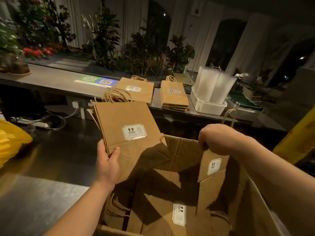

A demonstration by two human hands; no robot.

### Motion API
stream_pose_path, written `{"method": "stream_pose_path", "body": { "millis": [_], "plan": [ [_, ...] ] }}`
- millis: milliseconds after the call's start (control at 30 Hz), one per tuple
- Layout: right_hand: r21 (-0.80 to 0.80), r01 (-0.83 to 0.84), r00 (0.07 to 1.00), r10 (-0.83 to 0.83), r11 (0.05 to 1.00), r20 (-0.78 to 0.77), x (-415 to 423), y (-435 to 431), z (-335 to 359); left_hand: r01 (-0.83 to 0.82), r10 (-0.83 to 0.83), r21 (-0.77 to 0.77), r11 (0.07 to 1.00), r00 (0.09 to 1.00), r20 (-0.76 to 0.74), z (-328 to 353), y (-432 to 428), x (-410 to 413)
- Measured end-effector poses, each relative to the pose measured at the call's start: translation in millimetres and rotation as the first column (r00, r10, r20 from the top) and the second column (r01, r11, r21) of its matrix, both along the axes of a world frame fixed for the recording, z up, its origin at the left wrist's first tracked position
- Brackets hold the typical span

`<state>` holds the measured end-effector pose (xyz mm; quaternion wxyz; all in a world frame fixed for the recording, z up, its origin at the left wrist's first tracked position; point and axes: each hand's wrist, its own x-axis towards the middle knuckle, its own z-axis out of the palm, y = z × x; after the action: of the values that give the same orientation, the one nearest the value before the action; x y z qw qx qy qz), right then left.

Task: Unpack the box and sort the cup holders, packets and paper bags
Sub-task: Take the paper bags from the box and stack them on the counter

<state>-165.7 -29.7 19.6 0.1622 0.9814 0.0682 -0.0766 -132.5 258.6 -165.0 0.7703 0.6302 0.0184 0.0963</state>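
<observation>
An open cardboard box (184, 150) fills the lower right, with several flat brown paper bags (162, 217) lying inside. My left hand (107, 160) grips the lower edge of a stack of flat paper bags (126, 123) with white labels, held above the box's left side. My right hand (219, 138) grips the top of another labelled paper bag (214, 167), raised over the box. Two stacks of the same bags (136, 91) (174, 97) lie on the long counter behind.
The grey counter (51, 79) carries QR code stickers (96, 80), a white tub of clear plastic packets (211, 92) and a tray of green items (245, 101). Plants line the back. A yellow bag (10, 140) sits left, a yellow object (296, 133) right. Cables lie below.
</observation>
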Motion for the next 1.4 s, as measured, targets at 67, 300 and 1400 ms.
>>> {"method": "stream_pose_path", "body": {
  "millis": [67,300,1400],
  "plan": [
    [0.023,-0.134,0.991,0.133,0.991,0.035,5.8,17.5,7.7,0.046,-0.047,0.031,0.998,0.999,0.015,0.9,-2.1,-0.2],
    [0.208,-0.381,0.914,0.334,0.901,0.229,60.8,93.9,1.4,0.16,-0.158,0.027,0.987,0.985,-0.066,-0.2,-1.8,0.1],
    [0.851,0.256,0.83,-0.347,-0.46,-0.437,11.1,60.0,-140.5,0.397,-0.369,0.43,0.811,0.917,-0.15,45.5,21.6,-22.7]
  ]
}}
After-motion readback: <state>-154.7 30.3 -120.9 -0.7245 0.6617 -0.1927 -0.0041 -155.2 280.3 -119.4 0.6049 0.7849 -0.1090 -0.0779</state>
